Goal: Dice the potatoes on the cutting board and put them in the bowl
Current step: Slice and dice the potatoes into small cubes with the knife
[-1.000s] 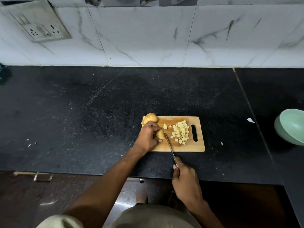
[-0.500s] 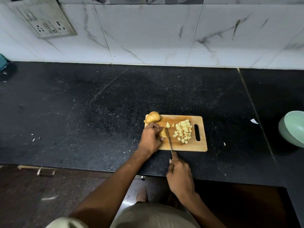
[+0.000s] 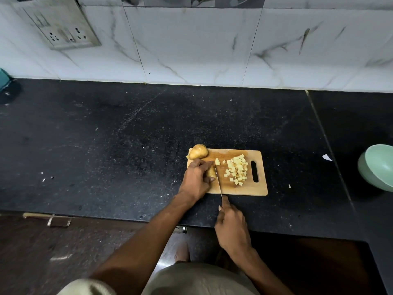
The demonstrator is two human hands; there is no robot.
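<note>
A wooden cutting board (image 3: 244, 189) lies on the black counter. My left hand (image 3: 196, 179) grips a potato piece (image 3: 211, 171) on the board's left side. My right hand (image 3: 231, 226) holds a knife (image 3: 218, 181) by its handle, the blade standing against the right face of that piece. A pile of diced potato (image 3: 237, 169) sits on the board's right half, with one larger chunk (image 3: 217, 161) near the blade tip. A whole potato (image 3: 198, 152) rests at the board's far left corner. The pale green bowl (image 3: 377, 167) stands at the right edge.
The counter's front edge (image 3: 127, 218) runs below my hands, with a drawer handle (image 3: 49, 219) under it. A white scrap (image 3: 327, 157) lies between the board and the bowl. A marble-tiled wall with a socket plate (image 3: 61, 28) backs the counter.
The knife blade has shifted left and stands more upright against the held potato piece. My right hand has drawn closer to the board's front edge. The view has tilted slightly.
</note>
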